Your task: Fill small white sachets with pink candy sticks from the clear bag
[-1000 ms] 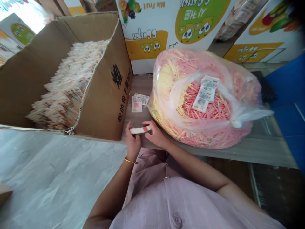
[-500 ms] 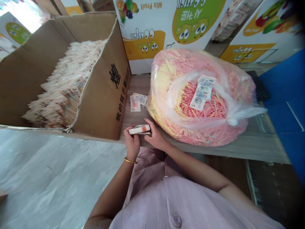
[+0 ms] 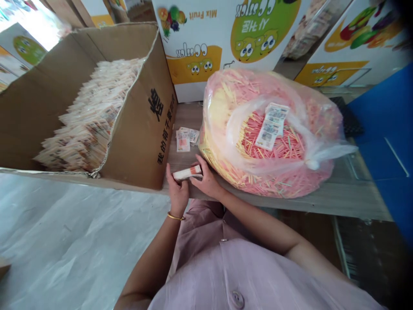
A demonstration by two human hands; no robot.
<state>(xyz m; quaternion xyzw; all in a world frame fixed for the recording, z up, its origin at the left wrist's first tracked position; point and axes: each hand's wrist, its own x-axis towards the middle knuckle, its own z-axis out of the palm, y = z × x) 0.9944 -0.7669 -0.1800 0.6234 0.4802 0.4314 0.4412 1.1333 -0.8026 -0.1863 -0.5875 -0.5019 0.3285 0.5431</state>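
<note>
A thick stack of small printed wrappers [image 3: 185, 173], pale along its edge with an orange patch, is held level above the table's front edge. My left hand [image 3: 178, 193], with a gold bangle at the wrist, cups the left end between forefinger and thumb. The right end is gripped by my right hand [image 3: 206, 183], fingers over the top and thumb on the near side. Just beyond the hands, a few loose printed wrappers [image 3: 183, 142] lie on the table. To the right, a big clear bag of pink and yellow sticks [image 3: 226, 150] carries more printed wrappers [image 3: 272, 125] on top.
An open cardboard box [image 3: 138, 142] at the left holds many packed sachets [image 3: 90, 116]. Printed cartons [image 3: 193, 86] stand behind the grey table [image 3: 351, 202]. A blue panel [image 3: 383, 129] is at the right edge.
The stack has tilted a little, its right end slightly higher. My right hand has shifted left along it, and my left fingers have loosened and straightened. The view has moved slightly.
</note>
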